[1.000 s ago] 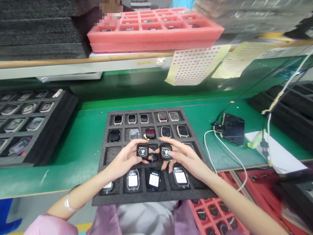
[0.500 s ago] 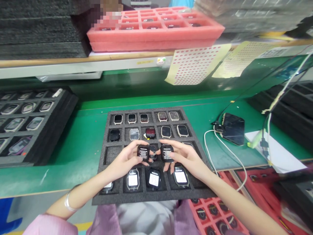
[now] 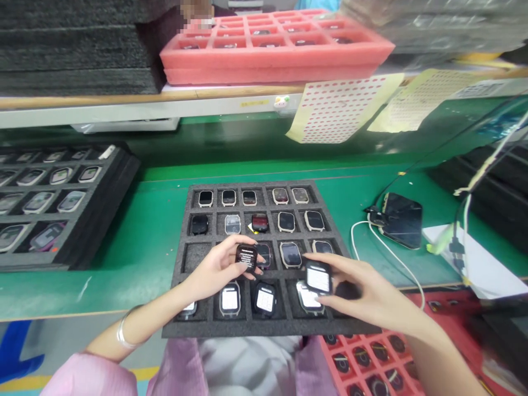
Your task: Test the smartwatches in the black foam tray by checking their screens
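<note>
A black foam tray [image 3: 183, 308] with several smartwatch bodies in its pockets lies on the green bench in front of me. My left hand [image 3: 214, 269] pinches a black watch body [image 3: 246, 256] with a dark text screen above the tray's middle. My right hand [image 3: 363, 294] holds a second watch body [image 3: 318, 278], its screen lit white, above the tray's front right pockets. Lit watches [image 3: 264, 298] sit in the front row just below both hands.
Another black tray of watches [image 3: 99, 203] lies at the left. A pink foam tray [image 3: 272, 58] stands on the shelf above, with dotted sticker sheets [image 3: 342, 107] hanging from it. A phone [image 3: 402, 219] with a white cable [image 3: 388, 253] lies right. A red tray [image 3: 371, 363] sits below.
My right hand has carried its watch right and down, away from the left hand, and its screen now shows white. The left hand has hardly moved. The view shifted slightly.
</note>
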Demonstrator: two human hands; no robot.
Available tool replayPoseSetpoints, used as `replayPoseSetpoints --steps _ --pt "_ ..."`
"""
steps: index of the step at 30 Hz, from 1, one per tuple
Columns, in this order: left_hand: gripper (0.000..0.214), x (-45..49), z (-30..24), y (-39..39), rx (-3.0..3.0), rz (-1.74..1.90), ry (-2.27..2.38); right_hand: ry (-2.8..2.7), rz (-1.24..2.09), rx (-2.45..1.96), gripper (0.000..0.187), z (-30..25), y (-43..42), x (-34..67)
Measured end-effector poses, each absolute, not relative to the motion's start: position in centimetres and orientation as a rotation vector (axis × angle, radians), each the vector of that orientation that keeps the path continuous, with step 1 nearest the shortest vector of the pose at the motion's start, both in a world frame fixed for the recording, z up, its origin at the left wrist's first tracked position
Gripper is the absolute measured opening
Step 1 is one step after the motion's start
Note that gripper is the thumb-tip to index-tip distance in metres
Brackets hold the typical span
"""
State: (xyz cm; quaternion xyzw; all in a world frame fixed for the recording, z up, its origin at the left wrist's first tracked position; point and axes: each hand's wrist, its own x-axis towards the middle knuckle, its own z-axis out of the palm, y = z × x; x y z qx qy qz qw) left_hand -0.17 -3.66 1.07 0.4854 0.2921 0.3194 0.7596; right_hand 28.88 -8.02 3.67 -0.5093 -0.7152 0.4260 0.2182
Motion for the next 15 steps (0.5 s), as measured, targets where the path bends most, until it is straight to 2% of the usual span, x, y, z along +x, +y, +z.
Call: replayPoseSetpoints --steps 4,11,15 --pt "0.029 0.1 1.3 -3.6 1.01 0.711 0.659 -2.232 0.839 -1.51 0.048 3.2 -9.4 32.9" --pt "0.031 0.2 1.3 -3.5 0.966 0.74 0.695 -2.414 0.791 -1.553 0.056 3.9 -9.6 34.8" --pt "0.03 0.1 1.5 -3.6 0.978 0.758 0.709 -2.313 0.622 -1.51 0.034 4.0 -6.6 33.6"
